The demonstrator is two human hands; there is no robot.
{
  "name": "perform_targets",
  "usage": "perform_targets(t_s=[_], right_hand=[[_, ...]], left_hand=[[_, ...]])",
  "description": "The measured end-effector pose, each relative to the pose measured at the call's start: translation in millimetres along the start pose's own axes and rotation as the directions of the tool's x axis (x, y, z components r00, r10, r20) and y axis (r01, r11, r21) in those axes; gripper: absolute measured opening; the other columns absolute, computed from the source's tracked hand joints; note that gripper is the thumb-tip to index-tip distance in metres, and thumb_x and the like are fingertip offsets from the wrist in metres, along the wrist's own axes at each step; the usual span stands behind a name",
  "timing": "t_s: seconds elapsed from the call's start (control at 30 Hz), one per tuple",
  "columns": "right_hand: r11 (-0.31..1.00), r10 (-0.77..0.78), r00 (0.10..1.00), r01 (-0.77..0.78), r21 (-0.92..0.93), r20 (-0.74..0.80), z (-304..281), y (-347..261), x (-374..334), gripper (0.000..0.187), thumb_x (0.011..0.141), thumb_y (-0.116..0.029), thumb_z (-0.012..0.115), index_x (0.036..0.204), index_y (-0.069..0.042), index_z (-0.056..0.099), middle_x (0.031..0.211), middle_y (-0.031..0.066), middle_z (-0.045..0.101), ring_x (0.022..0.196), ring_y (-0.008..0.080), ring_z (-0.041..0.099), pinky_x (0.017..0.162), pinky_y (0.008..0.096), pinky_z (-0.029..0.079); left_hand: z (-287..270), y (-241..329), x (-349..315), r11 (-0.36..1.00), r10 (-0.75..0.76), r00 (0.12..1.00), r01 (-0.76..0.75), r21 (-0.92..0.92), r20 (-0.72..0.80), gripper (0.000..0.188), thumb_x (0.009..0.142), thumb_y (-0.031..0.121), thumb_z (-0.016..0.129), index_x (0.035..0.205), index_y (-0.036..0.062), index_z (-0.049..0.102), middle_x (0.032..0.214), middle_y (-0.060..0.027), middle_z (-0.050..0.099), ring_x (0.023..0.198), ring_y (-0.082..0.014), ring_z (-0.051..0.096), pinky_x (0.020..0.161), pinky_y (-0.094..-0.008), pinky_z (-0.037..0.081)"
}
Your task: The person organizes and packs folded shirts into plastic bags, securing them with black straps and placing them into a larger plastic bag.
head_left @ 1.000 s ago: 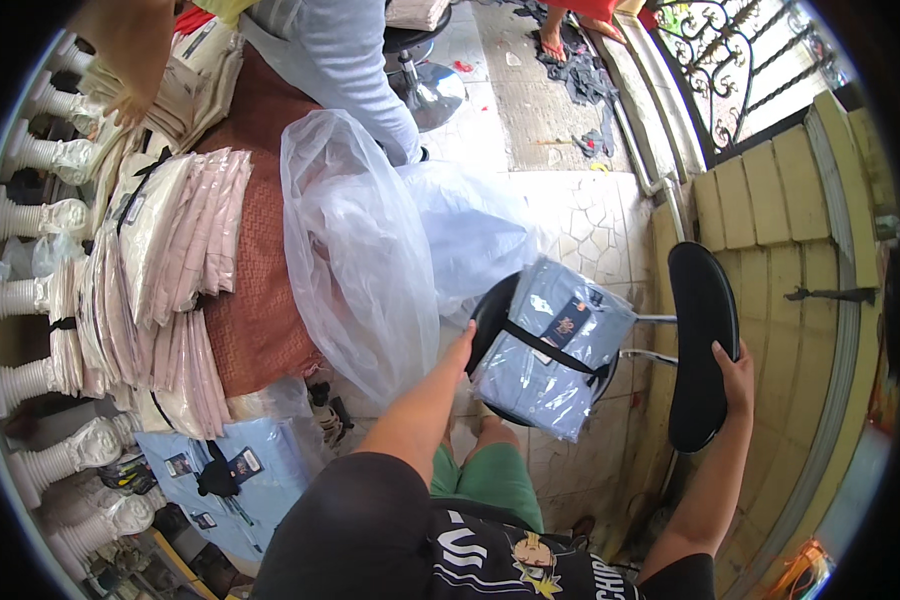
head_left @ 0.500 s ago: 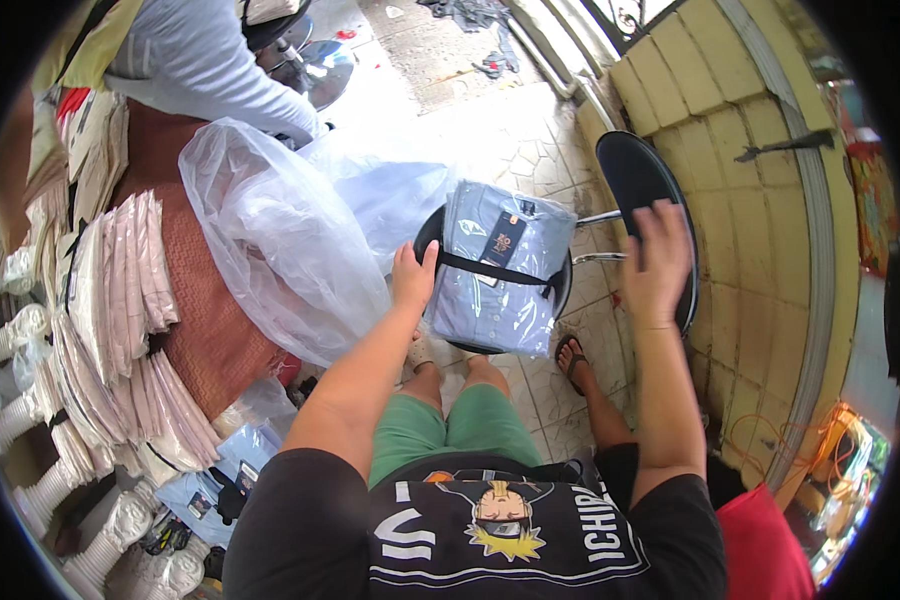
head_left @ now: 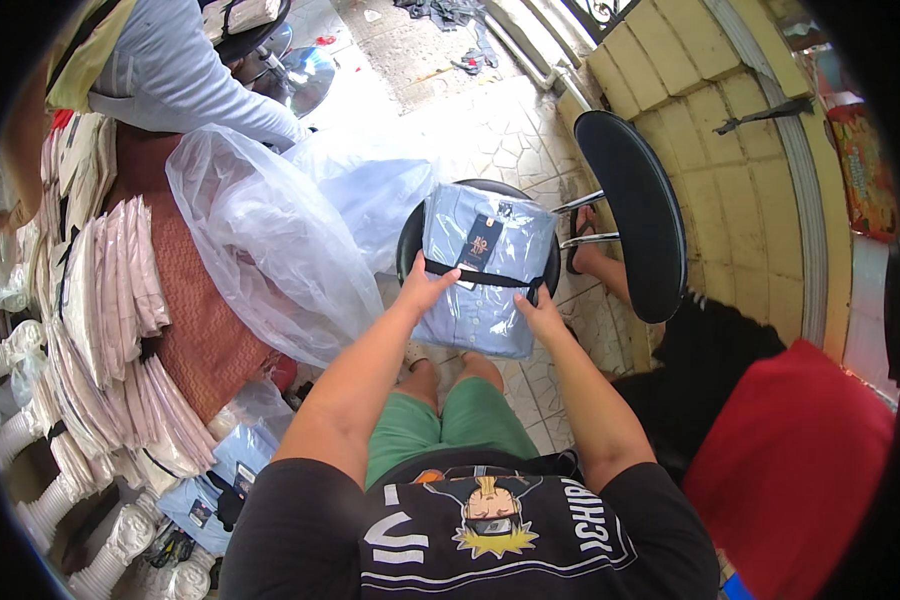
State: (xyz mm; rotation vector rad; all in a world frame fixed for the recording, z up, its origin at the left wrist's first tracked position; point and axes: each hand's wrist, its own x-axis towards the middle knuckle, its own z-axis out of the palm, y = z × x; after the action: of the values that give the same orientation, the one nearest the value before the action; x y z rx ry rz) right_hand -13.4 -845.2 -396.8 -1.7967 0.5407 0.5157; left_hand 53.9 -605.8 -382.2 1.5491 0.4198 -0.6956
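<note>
Shirts (head_left: 485,325), blue and bagged, lie in a bundle on the round black seat (head_left: 409,250), bound by a black strap (head_left: 492,277). The left hand (head_left: 432,284) touches the bundle's left edge, thumb over the strap; the right hand (head_left: 541,316) touches the right side, beside the knot (head_left: 535,287). Whether either hand's fingers close on anything, I cannot tell. A clear plastic bag (head_left: 270,240) spreads to the left.
</note>
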Motion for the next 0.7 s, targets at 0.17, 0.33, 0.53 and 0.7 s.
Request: perform_targets(t_s=[0.17, 0.33, 0.53, 0.7], right_hand=[[0.954, 0.075, 0.996, -0.083, -0.289, -0.039, -9.9, -8.2, 9.6, 0.082, 0.078, -0.032, 0.061, 0.136, 0.004, 0.015, 0.129, 0.0261, 0.037, 0.121, 0.0352, 0.037, 0.1, 0.0357, 0.029], [0.708, -0.519, 0.844, 0.336, -0.621, -0.134, -18.3, -85.9, 25.5, 0.077, 0.076, -0.034, 0.062, 0.133, 0.003, 0.026, 0.128, 0.0256, 0.037, 0.121, 0.0381, 0.034, 0.099, 0.0403, 0.03], [0.613, -0.444, 0.882, 0.427, -0.664, 0.157, 1.5, -155.2, 84.9, 0.071, 0.074, -0.044, 0.063, 0.124, 0.001, 0.042, 0.125, 0.0256, 0.041, 0.12, 0.0379, 0.035, 0.099, 0.0414, 0.03], [0.861, -0.068, 0.913, 0.257, -0.439, 0.402, 20.6, -158.5, 110.6, 0.079, 0.077, -0.06, 0.051, 0.127, 0.001, 0.04, 0.116, 0.0226, 0.051, 0.115, 0.0332, 0.044, 0.096, 0.0363, 0.033]], left_hand=[[-4.4, -11.8, 6.2, 0.997, 0.052, 0.998, -0.054, 0.051, 0.045, 0.085, 0.069, 0.032, 0.073, 0.131, 0.0002, 0.025, 0.125, -0.0192, 0.044, 0.117, -0.0276, 0.042, 0.097, -0.0341, 0.033], [-8.0, -32.2, -3.7, 0.981, 0.032, 0.966, 0.019, 0.195, -0.256, 0.098, 0.066, 0.046, 0.071, 0.132, -0.0071, 0.021, 0.131, -0.0268, 0.034, 0.123, -0.0341, 0.034, 0.101, -0.0372, 0.028], [18.5, -54.5, -93.9, 0.865, -0.405, 0.822, 0.203, -0.459, -0.4, 0.111, 0.064, 0.054, 0.07, 0.135, -0.004, 0.009, 0.136, -0.0234, 0.028, 0.128, -0.033, 0.025, 0.104, -0.0376, 0.021], [41.1, -82.3, -96.4, 0.577, -0.547, 0.835, 0.424, -0.698, 0.055, 0.11, 0.066, 0.049, 0.072, 0.137, 0.0022, 0.002, 0.136, -0.0139, 0.031, 0.128, -0.0258, 0.027, 0.103, -0.0369, 0.022]])
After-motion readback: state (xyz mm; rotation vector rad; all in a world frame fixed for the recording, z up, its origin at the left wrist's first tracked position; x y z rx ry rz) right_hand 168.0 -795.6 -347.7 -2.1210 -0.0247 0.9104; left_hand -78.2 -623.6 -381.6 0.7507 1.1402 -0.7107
